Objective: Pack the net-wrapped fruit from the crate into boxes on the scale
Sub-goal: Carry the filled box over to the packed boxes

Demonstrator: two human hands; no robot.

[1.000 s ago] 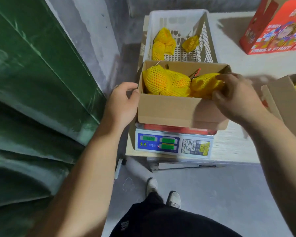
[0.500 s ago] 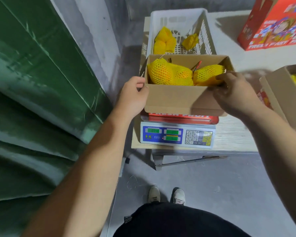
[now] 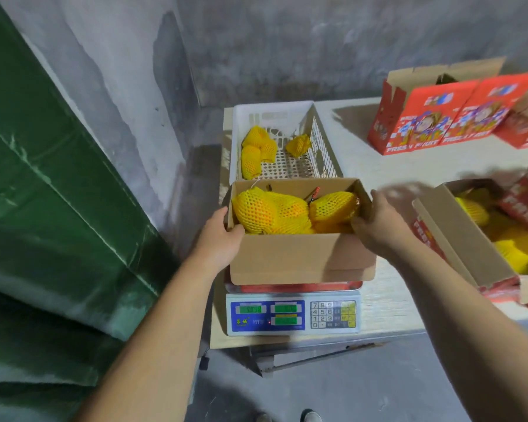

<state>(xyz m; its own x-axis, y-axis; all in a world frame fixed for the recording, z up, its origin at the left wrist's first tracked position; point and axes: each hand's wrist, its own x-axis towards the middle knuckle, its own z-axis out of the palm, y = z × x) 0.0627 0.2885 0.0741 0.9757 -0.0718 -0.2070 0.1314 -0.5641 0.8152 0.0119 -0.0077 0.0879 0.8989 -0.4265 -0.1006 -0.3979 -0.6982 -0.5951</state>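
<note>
A brown cardboard box (image 3: pixel 299 258) stands on the scale (image 3: pixel 293 316), filled with several fruits in yellow foam net (image 3: pixel 272 211). My left hand (image 3: pixel 223 236) grips the box's left wall, thumb over the rim. My right hand (image 3: pixel 378 222) grips the right wall, fingers curled over its edge. Behind the box stands a white plastic crate (image 3: pixel 326 144) with a few net-wrapped fruits (image 3: pixel 255 147) on its floor.
A second open box (image 3: pixel 457 236) with yellow-netted fruit sits at the right on the white table (image 3: pixel 384 166). Red printed fruit cartons (image 3: pixel 439 117) stand at the back right. A green tarp (image 3: pixel 43 208) and a grey wall close off the left.
Both hands shifted to the box's side walls; my right hand left the fruit and took the right edge. The camera view rose and pulled back.
</note>
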